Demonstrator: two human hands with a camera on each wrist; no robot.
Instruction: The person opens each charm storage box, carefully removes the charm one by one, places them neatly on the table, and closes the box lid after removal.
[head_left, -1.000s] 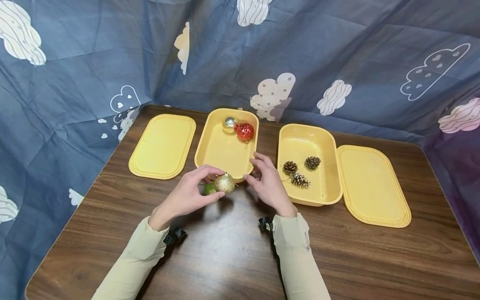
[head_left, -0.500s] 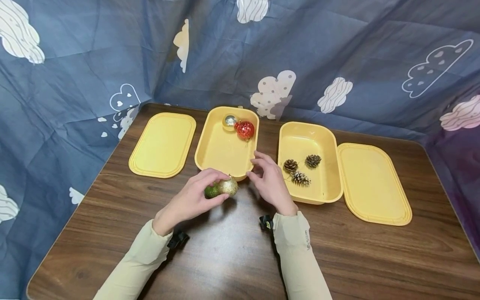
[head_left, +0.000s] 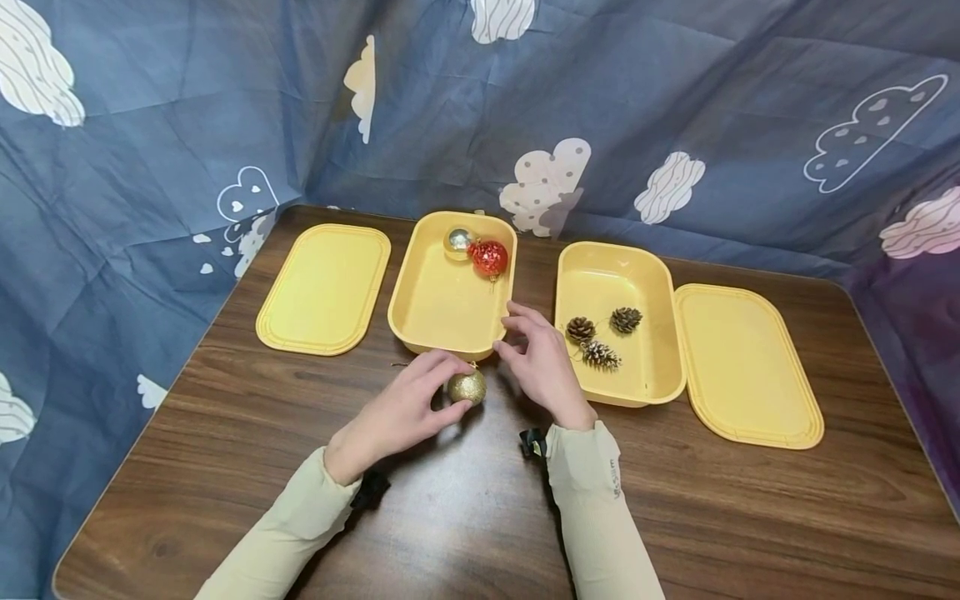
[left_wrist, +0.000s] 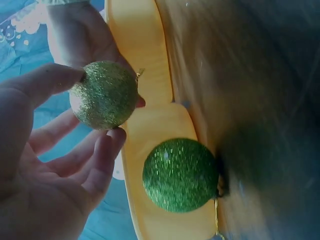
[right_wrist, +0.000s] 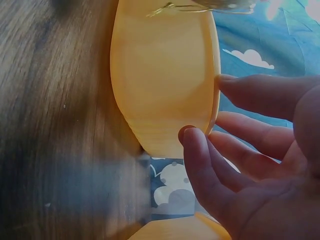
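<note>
My left hand pinches a gold glitter bauble between thumb and fingertips, just in front of the left yellow box. A green glitter bauble rests on the table beyond it in the left wrist view; in the head view my left hand hides it, apart from a bit of its cord. My right hand holds the near right corner of that box, thumb and fingers bent around its rim. Inside the box, a red bauble and a shiny silver-gold bauble lie at the far end.
Right of it stands a second yellow box with pine cones in it. One flat yellow lid lies at the far left, another lid at the right. A blue cloud-print cloth hangs behind the wooden table.
My left hand has carried the gold bauble a little to the right and toward me, and now covers the green bauble in the head view. My right hand stays at the box corner.
</note>
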